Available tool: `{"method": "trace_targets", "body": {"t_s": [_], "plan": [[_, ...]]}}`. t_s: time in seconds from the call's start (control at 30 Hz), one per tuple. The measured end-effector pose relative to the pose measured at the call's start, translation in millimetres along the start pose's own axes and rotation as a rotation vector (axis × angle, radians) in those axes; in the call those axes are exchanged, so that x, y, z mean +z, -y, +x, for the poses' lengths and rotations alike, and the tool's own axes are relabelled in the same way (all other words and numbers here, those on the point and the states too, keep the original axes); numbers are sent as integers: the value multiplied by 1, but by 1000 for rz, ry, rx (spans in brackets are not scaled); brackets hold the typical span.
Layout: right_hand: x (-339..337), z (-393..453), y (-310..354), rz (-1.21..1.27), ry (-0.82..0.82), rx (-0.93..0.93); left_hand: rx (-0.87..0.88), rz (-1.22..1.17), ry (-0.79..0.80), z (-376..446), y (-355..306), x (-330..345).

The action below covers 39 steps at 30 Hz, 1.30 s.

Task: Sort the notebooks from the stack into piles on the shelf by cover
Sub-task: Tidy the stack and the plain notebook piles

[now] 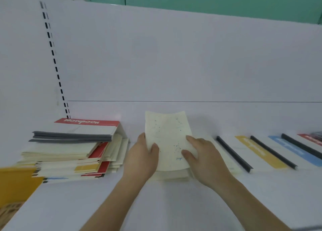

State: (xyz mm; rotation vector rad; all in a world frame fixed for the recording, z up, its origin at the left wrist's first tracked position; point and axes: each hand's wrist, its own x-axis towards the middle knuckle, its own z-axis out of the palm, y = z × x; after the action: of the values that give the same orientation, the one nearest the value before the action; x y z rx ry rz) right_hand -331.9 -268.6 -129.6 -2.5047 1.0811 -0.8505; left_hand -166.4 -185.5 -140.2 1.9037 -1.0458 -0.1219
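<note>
A cream notebook with blue constellation dots (pixel 168 136) is tilted up over a low cream pile (pixel 171 176) at the middle of the white shelf (pixel 156 204). My left hand (pixel 142 158) grips its left edge, thumb on the cover. My right hand (pixel 202 159) holds its right edge, thumb on the cover too. The mixed stack (pixel 73 154) sits at the left, with a red-banded "Notebook" cover (pixel 87 124) and grey notebooks (pixel 72 137) on top.
To the right lie sorted piles: a cream one with a black spine (pixel 233 154), a yellow-striped one (pixel 259 151), a blue-striped one (pixel 294 149) and a red one (pixel 311 138). A yellow bin (pixel 15 183) stands at the lower left. The white back panel (pixel 174 56) rises behind.
</note>
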Motion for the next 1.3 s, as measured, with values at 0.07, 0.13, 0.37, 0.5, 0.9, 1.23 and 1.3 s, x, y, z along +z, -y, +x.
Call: {"method": "trace_targets", "body": {"t_s": [0.07, 0.13, 0.37, 0.5, 0.9, 1.23, 1.3], "plan": [[7, 7, -11, -46, 59, -27, -24, 20, 68, 6, 4, 3], [12, 12, -17, -78, 181, -58, -53, 72, 113, 14, 12, 6], [33, 25, -30, -354, 397, -252, -68, 494, 74, 22, 32, 15], [42, 23, -37, -419, 399, -288, -104, 697, 109, 22, 42, 17], [44, 17, -37, -526, 357, -280, -31, 637, 94, 14, 42, 21], [36, 18, -28, -483, 290, -221, 75, 722, 16, 3, 30, 15], [34, 21, -20, -438, 205, -258, 151, 658, -93, -1, 20, 7]]}}
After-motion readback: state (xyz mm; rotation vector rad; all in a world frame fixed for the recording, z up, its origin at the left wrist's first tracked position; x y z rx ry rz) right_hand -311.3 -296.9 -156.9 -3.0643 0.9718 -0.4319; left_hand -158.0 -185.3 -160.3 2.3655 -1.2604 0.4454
